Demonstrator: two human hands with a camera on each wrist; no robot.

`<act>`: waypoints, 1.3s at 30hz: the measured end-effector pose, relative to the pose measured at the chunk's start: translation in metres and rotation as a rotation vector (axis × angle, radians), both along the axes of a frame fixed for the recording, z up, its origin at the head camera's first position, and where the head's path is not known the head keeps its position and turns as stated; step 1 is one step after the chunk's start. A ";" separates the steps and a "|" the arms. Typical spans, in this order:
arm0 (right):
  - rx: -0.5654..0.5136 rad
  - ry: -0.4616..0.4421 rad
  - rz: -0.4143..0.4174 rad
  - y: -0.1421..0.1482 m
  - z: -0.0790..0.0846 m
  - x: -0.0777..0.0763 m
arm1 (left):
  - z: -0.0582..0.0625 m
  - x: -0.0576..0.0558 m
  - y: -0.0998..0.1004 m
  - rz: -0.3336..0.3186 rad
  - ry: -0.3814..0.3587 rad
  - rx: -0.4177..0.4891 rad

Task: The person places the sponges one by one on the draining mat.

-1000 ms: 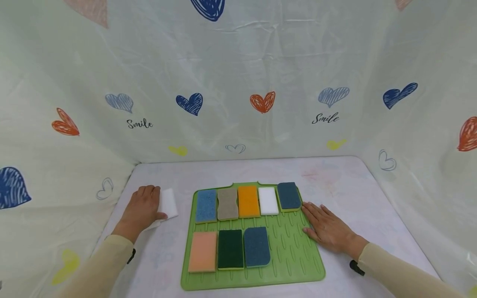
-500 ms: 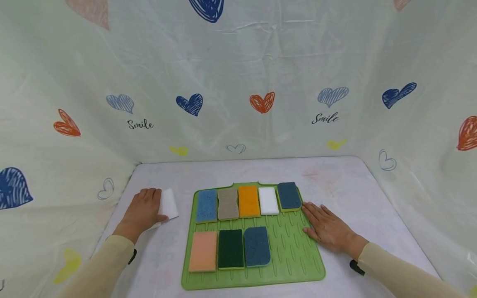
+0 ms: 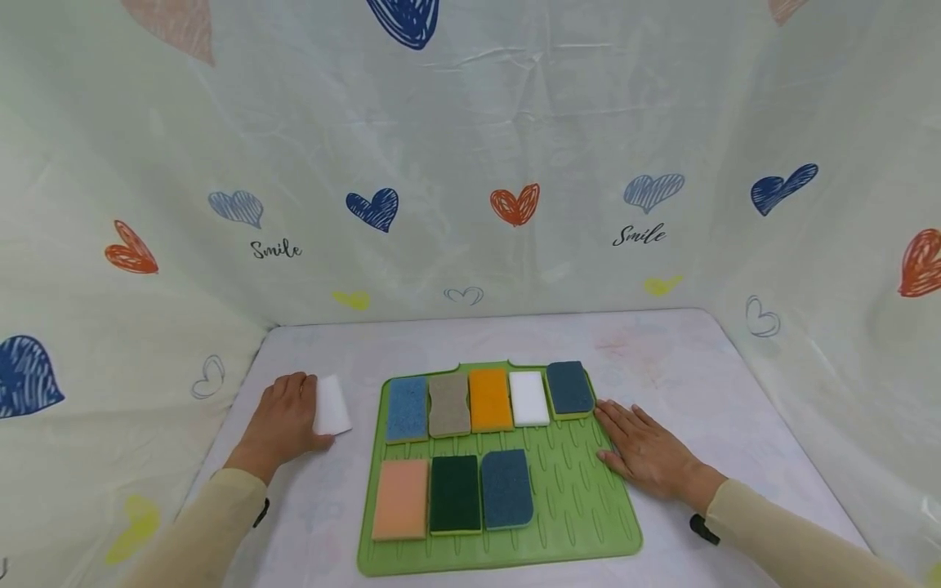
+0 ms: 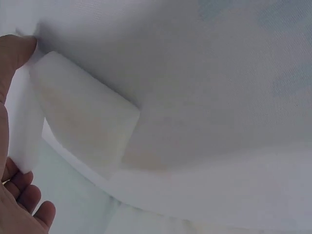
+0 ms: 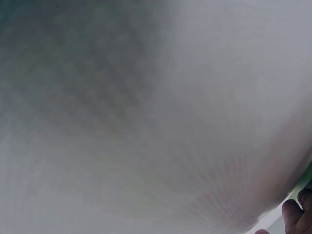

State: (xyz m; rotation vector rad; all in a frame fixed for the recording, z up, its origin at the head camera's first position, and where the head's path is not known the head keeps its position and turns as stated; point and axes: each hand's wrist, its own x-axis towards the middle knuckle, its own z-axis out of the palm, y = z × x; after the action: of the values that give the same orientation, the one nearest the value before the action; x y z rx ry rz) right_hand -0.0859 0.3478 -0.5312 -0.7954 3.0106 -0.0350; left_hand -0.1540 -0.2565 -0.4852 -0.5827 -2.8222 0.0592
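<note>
At the left of the table, my left hand grips a white sponge, its thumb on one end and its fingertips on the other in the left wrist view. Another white sponge lies on the table right beside the held one. From the head, the white sponge at the fingers is partly covered by the hand. My right hand lies with fingers extended at the right edge of the green mat, fingertips touching it near a dark blue sponge. The right wrist view is mostly blurred tabletop.
Along the mat's back row lie blue, grey, orange and white sponges beside the dark blue one. In front are a peach sponge, a dark green sponge and a second dark blue sponge. A curtain surrounds the table.
My left hand has shifted slightly, and the white edge that showed below its thumb is no longer visible from the head. The right hand and the sponges on the mat stay put.
</note>
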 end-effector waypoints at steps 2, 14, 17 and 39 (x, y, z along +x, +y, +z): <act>0.002 0.000 0.001 0.000 0.000 0.000 | 0.000 -0.002 0.001 -0.009 0.039 0.004; 0.003 0.003 0.001 0.000 -0.001 0.000 | 0.011 -0.012 0.010 -0.013 0.149 0.031; 0.008 0.006 0.003 0.000 -0.001 0.000 | 0.018 -0.012 0.015 -0.017 0.150 0.036; 0.013 0.003 -0.002 -0.001 0.003 0.001 | 0.062 0.003 0.112 -0.149 0.096 0.044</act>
State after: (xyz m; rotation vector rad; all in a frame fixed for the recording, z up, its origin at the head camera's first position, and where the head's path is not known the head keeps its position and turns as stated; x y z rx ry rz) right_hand -0.0846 0.3467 -0.5283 -0.7922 3.0118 -0.0144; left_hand -0.1510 -0.1447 -0.4236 -0.7573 -2.6722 -0.0028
